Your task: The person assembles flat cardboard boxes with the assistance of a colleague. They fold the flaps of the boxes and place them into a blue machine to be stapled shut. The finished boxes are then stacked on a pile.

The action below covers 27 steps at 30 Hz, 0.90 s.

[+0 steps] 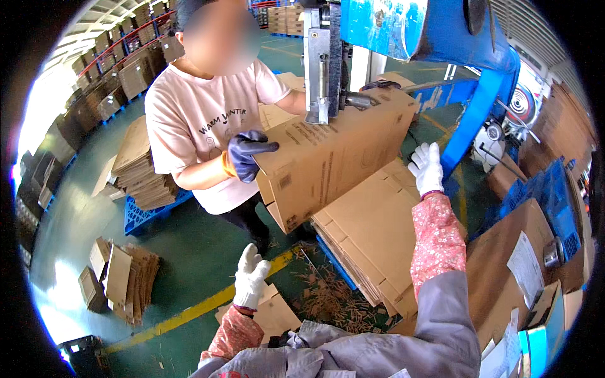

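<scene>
Both your left hand (pixel 250 277) and right hand (pixel 426 165) hang released; grip the stiff, light folded carton (pixel 334 157) by its edges.

— What is the upright grey metal machine head (pixel 321 63) covering?
— Part of the tilted brown cardboard box (pixel 334 157) behind it; the co-worker's far hand is hiding there too.

A folded carton (pixel 334 157) sits under the machine head (pixel 321 63), above a stack of flat cartons (pixel 372 239), with a co-worker (pixel 208 126) behind-left and pallet stack (pixel 142 167) farther left.
</scene>
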Tool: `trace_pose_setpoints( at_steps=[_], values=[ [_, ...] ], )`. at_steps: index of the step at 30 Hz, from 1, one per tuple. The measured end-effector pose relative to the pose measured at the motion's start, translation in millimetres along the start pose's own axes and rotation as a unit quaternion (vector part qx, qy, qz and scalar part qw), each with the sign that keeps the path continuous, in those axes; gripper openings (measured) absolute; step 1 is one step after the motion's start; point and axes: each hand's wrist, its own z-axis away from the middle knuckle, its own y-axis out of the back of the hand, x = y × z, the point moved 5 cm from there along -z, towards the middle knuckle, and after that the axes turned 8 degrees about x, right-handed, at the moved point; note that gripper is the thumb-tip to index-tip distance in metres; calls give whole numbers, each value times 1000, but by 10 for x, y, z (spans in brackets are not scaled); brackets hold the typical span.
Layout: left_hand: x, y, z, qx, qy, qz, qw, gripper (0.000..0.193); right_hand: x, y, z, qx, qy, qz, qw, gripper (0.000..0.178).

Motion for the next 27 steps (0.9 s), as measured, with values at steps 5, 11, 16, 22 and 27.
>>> trace_pose_setpoints(
  at_steps=[5,11,16,22,27],
  values=[
    [215,388,-83,27,-71,-31,997,115,-15,-112,-119,-20,6,10,1000,102],
    [500,946,-221,59,-122,13,991,134,90,-538,-48,-60,-8,41,997,102],
    [621,1081,-405,-6,-163,19,986,136,289,-914,87,-121,3,36,992,95],
    [220,999,-763,-99,-120,80,985,127,704,-1128,334,-103,26,-20,994,72],
    [123,1796,-381,-41,-143,-1,989,78,617,-1413,1311,-139,41,129,981,60]
  ],
)
